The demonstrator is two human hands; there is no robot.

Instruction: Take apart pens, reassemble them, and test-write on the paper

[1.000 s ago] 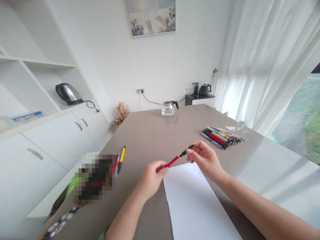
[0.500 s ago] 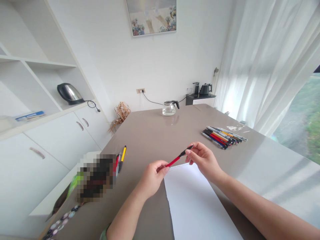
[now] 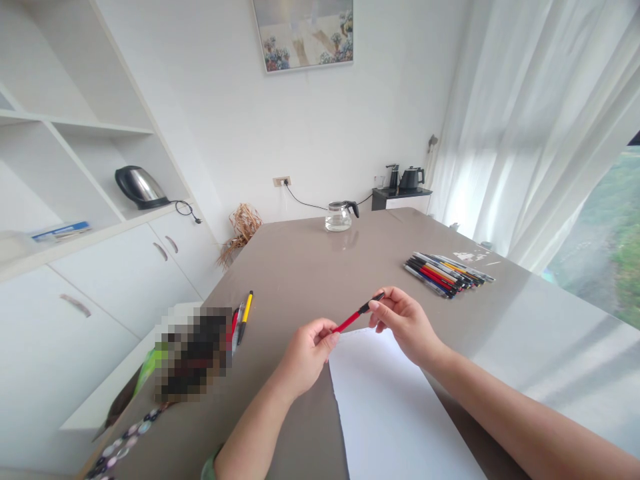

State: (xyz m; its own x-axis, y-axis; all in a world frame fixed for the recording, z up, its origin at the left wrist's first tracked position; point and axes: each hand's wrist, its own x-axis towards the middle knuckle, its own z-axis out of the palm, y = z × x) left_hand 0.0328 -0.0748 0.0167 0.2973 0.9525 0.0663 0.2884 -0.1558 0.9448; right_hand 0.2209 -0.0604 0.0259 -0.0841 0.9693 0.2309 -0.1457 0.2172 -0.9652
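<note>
A red pen (image 3: 349, 322) with a black upper part is held at a slant between both hands, above the far edge of a white sheet of paper (image 3: 390, 400). My left hand (image 3: 310, 353) pinches its lower red end, and the fingertips hide the tip. At the black end, my right hand (image 3: 403, 323) grips with thumb and fingers. Faint marks run along the paper's far edge. Left of my hands lie a yellow and black pen (image 3: 245, 317) and a clear pen (image 3: 238, 325), with a red pen (image 3: 233, 321) beside them.
A pile of pens (image 3: 445, 273) lies on the brown table (image 3: 300, 267) to the right. A glass pot (image 3: 339, 219) stands at the far end. A pixelated dark object (image 3: 195, 353) and a bead string (image 3: 125, 443) are at the left edge.
Both hands keep hold of the red pen. The right hand and the pen's black end have shifted very slightly left and down; all else looks the same.
</note>
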